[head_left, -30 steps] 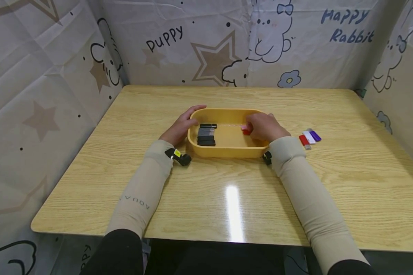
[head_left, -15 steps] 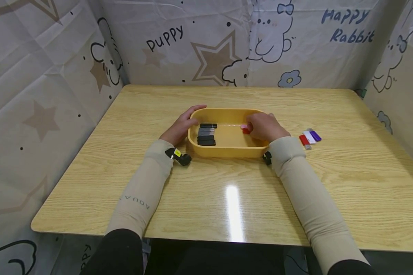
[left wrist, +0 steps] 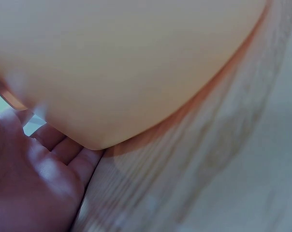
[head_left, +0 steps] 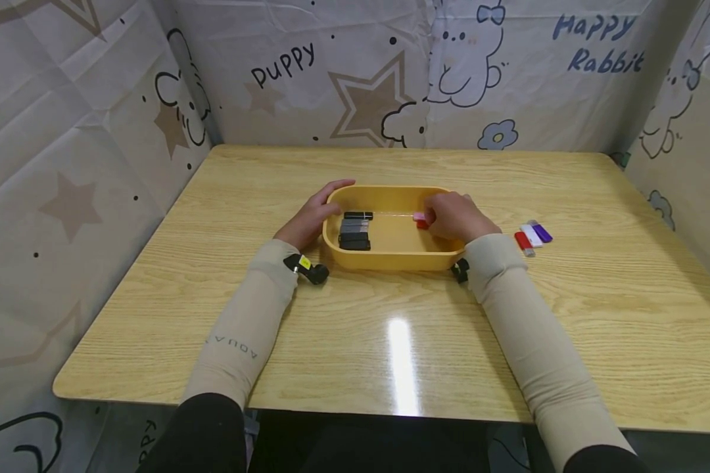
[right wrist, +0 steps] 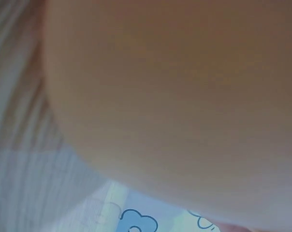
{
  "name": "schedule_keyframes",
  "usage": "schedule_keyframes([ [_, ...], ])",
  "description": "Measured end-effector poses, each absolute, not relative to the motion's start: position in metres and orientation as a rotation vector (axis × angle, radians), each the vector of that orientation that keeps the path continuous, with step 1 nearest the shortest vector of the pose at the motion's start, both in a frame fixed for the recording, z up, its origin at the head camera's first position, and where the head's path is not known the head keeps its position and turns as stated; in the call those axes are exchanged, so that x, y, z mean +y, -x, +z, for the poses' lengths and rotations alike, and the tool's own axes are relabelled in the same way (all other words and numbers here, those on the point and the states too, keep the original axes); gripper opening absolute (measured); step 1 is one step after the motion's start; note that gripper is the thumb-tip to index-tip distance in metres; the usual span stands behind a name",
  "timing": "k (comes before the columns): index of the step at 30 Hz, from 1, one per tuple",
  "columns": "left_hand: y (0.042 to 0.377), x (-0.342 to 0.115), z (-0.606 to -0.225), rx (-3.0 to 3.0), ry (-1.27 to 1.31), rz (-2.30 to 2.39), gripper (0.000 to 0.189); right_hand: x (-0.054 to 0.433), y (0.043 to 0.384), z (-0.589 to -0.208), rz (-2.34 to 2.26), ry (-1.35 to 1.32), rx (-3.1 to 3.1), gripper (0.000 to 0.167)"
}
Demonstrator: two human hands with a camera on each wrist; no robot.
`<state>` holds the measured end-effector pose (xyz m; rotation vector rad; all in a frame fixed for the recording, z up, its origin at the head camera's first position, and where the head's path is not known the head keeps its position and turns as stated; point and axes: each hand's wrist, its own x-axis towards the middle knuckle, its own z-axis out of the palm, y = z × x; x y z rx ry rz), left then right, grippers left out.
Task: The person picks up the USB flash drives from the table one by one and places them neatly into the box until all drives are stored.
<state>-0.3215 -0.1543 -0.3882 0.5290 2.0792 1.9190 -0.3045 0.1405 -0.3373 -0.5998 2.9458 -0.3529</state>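
Observation:
A yellow plastic tray (head_left: 390,263) stands in mid-table in the head view. My left hand (head_left: 311,219) grips its left end, thumb over the rim and fingers along the outer wall; in the left wrist view the palm (left wrist: 44,179) lies close beside that wall. Several black and grey USB sticks (head_left: 355,230) lie in a column at the tray's left side. My right hand (head_left: 457,218) reaches over the right end with curled fingers, pinching a red USB stick (head_left: 422,225) partly hidden by them. Behind it lies a pink stick (head_left: 418,216), also partly covered.
Right of the tray, a red USB stick (head_left: 524,243), a white one (head_left: 532,236) and a purple one (head_left: 542,233) lie side by side on the wooden table (head_left: 307,341). Patterned cloth walls (head_left: 272,112) stand behind and at both sides.
The pink stick shows slightly more beside my right fingertips, which have shifted only a little. My left hand and the tray have stayed in place.

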Motion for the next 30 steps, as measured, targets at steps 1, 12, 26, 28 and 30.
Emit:
schedule_keyframes([
  [1,0.322,-0.154,-0.388,2.081,-0.529,1.919,0.064,0.141,0.305,-0.337,-0.392,0.596,2.934,0.008],
  [12,0.323,-0.155,-0.390,2.026,-0.545,1.965,0.063,0.159,0.305,-0.316,-0.801,0.560,2.840,0.008],
  [26,0.324,-0.156,-0.391,2.048,-0.518,1.948,0.062,0.192,0.299,-0.297,-0.933,0.456,2.892,0.012],
  [28,0.324,-0.156,-0.390,2.044,-0.515,1.940,0.062,0.199,0.297,-0.294,-0.946,0.436,2.899,0.012],
  [30,0.323,-0.156,-0.388,2.028,-0.519,1.936,0.062,0.208,0.295,-0.292,-0.959,0.412,2.905,0.013],
])
